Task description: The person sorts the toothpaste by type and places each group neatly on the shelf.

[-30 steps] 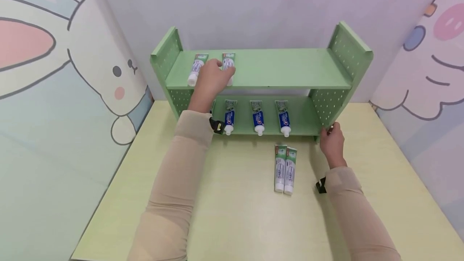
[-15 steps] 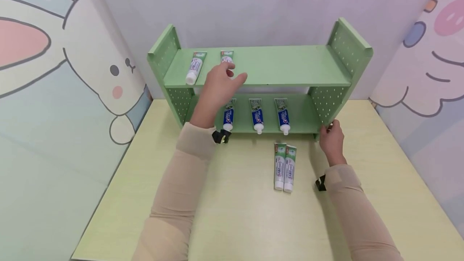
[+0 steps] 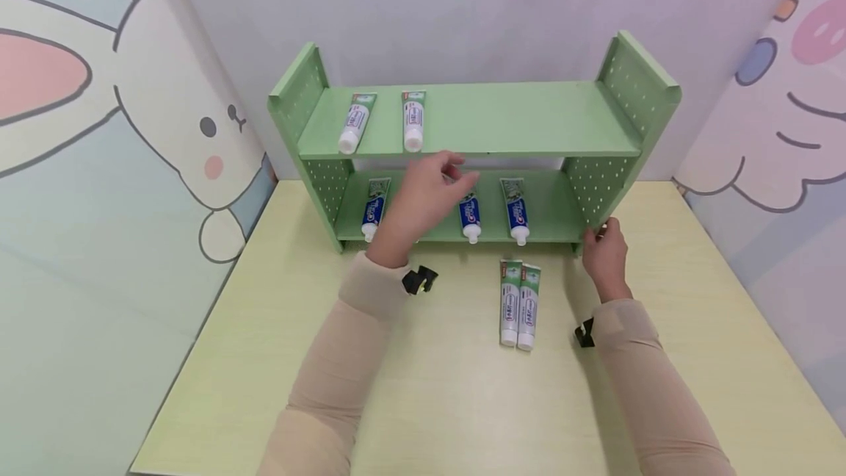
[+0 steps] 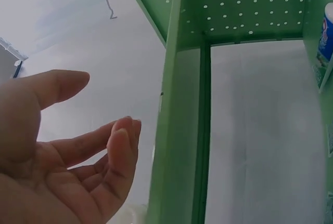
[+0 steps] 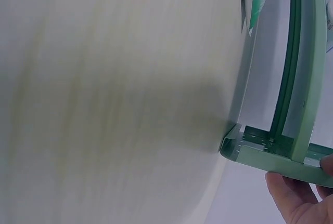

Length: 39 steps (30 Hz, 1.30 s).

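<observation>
In the head view my left hand (image 3: 426, 200) hovers before the green two-tier shelf (image 3: 529, 120), holding nothing. Its thumb and fingers are apart with a gap between them, as the left wrist view also shows. Just above it, a white-and-green toothpaste tube (image 3: 413, 122) lies on the upper tier, beside a similar toothpaste tube (image 3: 357, 123) to its left. My right hand (image 3: 606, 259) grips the lower front of the shelf's right side panel (image 5: 281, 167), thumb and fingers on opposite sides. Blue-and-green toothpaste tubes (image 3: 515, 211) line the lower tier, partly hidden by my left hand.
Two white-and-green toothpaste tubes (image 3: 510, 303) lie side by side on the pale yellow table (image 3: 456, 410), in front of the shelf. Walls with cartoon animals (image 3: 172, 87) rise at both sides, and a plain wall (image 3: 463, 13) stands behind.
My left hand has let go of the second upper-tier tube and moved down and to the right. The tube stays lying on the shelf. My right hand keeps its hold.
</observation>
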Each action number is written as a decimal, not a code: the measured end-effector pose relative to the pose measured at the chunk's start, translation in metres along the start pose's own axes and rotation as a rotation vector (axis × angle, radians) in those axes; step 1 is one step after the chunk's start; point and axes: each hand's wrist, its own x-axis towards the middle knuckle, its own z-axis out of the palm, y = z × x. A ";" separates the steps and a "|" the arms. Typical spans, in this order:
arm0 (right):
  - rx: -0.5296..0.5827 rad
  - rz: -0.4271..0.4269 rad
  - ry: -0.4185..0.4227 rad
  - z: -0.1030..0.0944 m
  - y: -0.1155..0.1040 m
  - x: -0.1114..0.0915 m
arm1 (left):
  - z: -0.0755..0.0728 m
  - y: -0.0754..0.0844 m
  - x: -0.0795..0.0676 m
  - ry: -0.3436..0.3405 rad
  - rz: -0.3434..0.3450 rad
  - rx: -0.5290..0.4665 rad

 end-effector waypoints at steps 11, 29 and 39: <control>0.000 -0.004 0.003 0.000 0.000 -0.001 | 0.032 -0.014 -0.003 -0.090 0.011 -0.017; -0.006 -0.003 0.017 0.000 -0.002 -0.001 | 0.078 -0.036 -0.007 -0.180 -0.028 0.016; 0.000 0.002 0.014 0.000 0.000 0.000 | 0.105 -0.051 -0.010 -0.229 -0.047 0.035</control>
